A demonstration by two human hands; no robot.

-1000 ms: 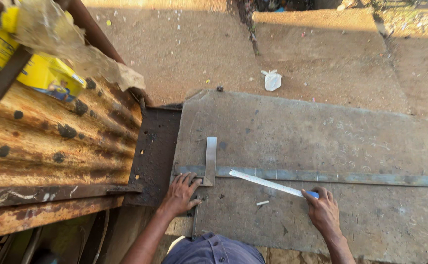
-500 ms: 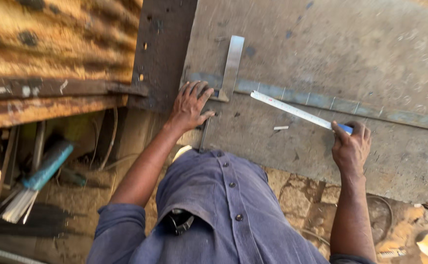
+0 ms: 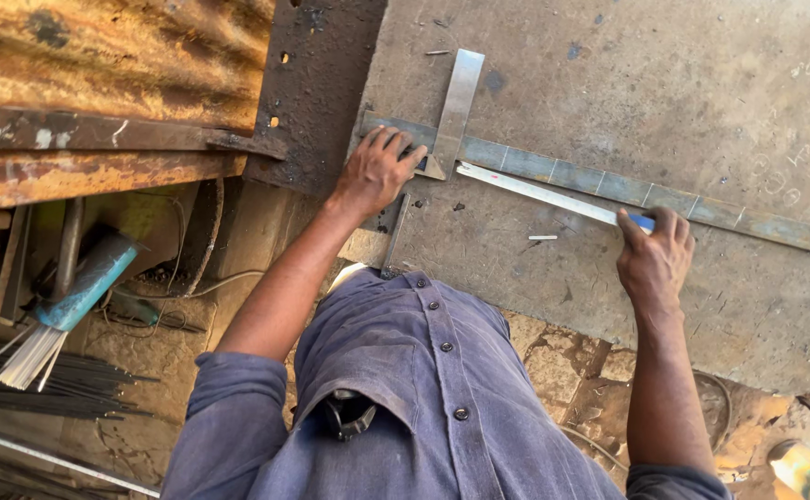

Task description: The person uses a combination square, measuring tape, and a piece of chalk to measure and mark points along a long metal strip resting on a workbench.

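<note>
Left hand (image 3: 375, 171) pinning steel square (image 3: 454, 109), right hand (image 3: 655, 259) gripping white strip (image 3: 544, 194)

Rusty corrugated sheet (image 3: 118, 56), welding rods (image 3: 25, 389)

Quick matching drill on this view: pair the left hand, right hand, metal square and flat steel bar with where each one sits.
Things:
1. left hand
2. right hand
3. metal square
4. flat steel bar

Places:
A. lies long across the steel plate
B. grips the blue end of the white strip
C. presses at the square's corner
D. blade stands across the bar, pointing away from the person

Pairs: 1-C, 2-B, 3-D, 4-A
</note>
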